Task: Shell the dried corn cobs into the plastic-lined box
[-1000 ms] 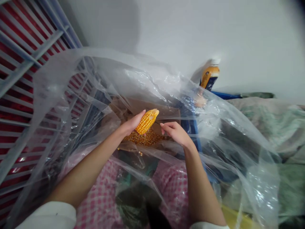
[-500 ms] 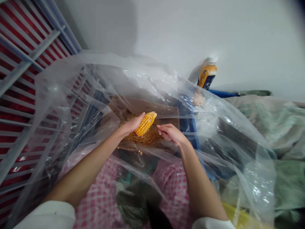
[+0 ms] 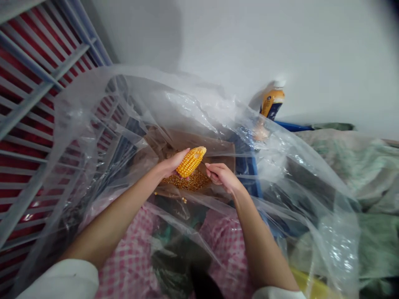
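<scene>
And here's the corn cob (image 3: 190, 164), right in the centre, raised above the pile and tilted with its pale tip up and to the right! Most of its rows are full of yellow grains, but there's a bare patch near the tip. The left hand (image 3: 173, 162) has it gripped, thumb along the upper side, fingers wrapped underneath. Over on the other side, the right hand (image 3: 222, 174) is close in, fingers curled and pinching what looks like a thin dark tool (image 3: 203, 163), its end pointing at the cob; whether it touches is too small to tell.

Straight below, a heap of loose kernels (image 3: 193, 182) lies on brown cardboard (image 3: 218, 148), with a few strays (image 3: 184, 200) nearer the body. All round that, a big clear plastic sheet (image 3: 339, 236) spreads in shiny folds, over the pink checked trousers (image 3: 127, 257) and past a blue crate (image 3: 251, 170) on the right.

Further out, a slatted rack (image 3: 37, 93) with red behind it fills the left side, an orange bottle (image 3: 272, 101) with a white cap stands against the pale wall (image 3: 218, 41), and crumpled sacks (image 3: 352, 162) lie far right, with something yellow (image 3: 311, 286) below.
</scene>
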The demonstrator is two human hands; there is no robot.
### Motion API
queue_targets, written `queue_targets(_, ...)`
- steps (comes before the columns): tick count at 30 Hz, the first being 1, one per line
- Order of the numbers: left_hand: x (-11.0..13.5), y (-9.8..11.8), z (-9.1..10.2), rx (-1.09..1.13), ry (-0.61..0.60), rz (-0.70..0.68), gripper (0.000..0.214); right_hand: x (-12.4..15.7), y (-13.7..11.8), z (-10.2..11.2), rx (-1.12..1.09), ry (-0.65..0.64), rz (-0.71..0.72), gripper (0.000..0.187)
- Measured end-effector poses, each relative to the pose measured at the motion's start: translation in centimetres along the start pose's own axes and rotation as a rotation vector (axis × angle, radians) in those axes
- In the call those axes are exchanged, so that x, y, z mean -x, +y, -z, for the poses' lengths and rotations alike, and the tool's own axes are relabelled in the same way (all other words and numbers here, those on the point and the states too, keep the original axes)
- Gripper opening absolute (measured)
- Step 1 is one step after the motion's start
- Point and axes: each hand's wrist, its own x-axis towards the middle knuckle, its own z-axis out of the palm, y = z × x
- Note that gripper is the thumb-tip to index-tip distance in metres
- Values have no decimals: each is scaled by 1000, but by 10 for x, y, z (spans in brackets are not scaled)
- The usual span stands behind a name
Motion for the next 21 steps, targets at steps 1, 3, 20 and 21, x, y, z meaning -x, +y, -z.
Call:
queue_targets(1, -1, 0, 1, 11, -3, 5, 53, 0, 0, 0, 9, 11, 10, 36)
queue_targets(3, -3, 0, 2, 40, -2, 18, 51, -2, 1, -1, 11, 34, 19, 37)
queue_targets(20, -42, -51, 15, 372, -121, 337, 37, -21, 36, -3, -86, 57, -225, 27)
queue_targets(21, -45, -56, 16, 394, -148, 326, 36, -21, 37, -3, -84, 61, -239, 27)
